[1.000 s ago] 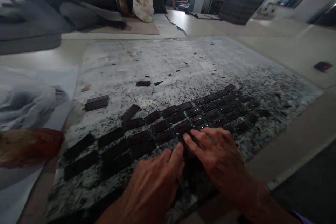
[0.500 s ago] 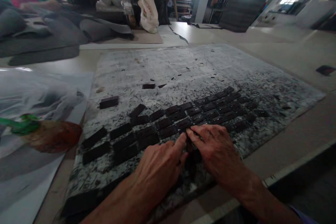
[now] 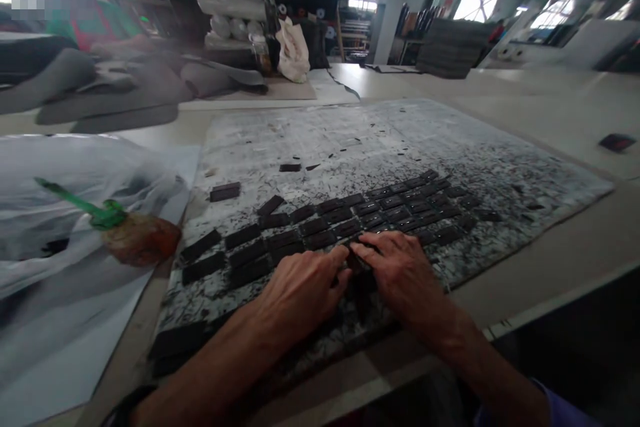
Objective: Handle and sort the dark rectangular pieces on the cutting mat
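My left hand (image 3: 307, 287) and my right hand (image 3: 400, 267) meet at the near edge of several rows of small dark rectangular pieces (image 3: 317, 225). Both hands have their fingers curled, with the fingertips close together over a dark flat piece (image 3: 357, 263). Its lower part drops into shadow between my hands, and my fingers cover much of it. The pieces lie side by side on a pale board (image 3: 300, 130) streaked with black marks; some toward the right have a glossy shine.
On the left, a brownish pot with a green neck (image 3: 143, 238) stands beside clear plastic sheeting (image 3: 30, 213). Grey material (image 3: 145, 80), a cream bag (image 3: 293, 50) and a dark stack (image 3: 453, 47) lie farther back. Another person (image 3: 100, 23) is at the far left.
The camera view has shifted, moving the board and pot rightward in the picture. My hands stay together at the near edge of the rows, their fingertips slightly shifted.
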`<state>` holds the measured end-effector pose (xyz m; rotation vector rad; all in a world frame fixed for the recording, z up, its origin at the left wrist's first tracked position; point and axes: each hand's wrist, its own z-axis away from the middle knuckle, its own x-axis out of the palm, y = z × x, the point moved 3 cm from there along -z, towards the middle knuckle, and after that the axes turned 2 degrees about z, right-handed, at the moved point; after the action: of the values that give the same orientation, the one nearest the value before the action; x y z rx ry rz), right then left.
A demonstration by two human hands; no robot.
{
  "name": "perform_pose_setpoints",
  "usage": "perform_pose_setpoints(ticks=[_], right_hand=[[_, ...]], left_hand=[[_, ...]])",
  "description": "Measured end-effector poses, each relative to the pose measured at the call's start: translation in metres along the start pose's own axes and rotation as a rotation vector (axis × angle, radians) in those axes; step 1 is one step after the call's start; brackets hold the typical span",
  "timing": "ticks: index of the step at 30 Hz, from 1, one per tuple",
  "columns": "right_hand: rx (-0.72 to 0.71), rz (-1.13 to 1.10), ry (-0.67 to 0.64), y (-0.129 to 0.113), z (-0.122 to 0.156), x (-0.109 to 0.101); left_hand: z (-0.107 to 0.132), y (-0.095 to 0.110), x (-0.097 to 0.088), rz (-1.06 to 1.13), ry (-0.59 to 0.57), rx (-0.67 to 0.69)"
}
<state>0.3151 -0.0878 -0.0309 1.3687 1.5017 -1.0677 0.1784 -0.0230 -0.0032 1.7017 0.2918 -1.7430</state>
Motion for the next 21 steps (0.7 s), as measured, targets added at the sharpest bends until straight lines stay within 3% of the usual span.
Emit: perform_pose_setpoints(ticks=[6, 11, 21], right_hand=[[0.014, -0.011, 0.058, 0.003, -0.007, -0.007], [-0.025, 0.005, 0.028, 0.002, -0.01, -0.006], [-0.022, -0.019, 0.018, -0.002, -0.016, -0.004]], left_hand=[[0.021, -0.003, -0.004, 0.109, 0.097, -0.017], [0.038, -0.01, -0.005, 0.171, 0.151, -0.034], [0.051, -0.013, -0.012, 0.244, 0.2, -0.043]])
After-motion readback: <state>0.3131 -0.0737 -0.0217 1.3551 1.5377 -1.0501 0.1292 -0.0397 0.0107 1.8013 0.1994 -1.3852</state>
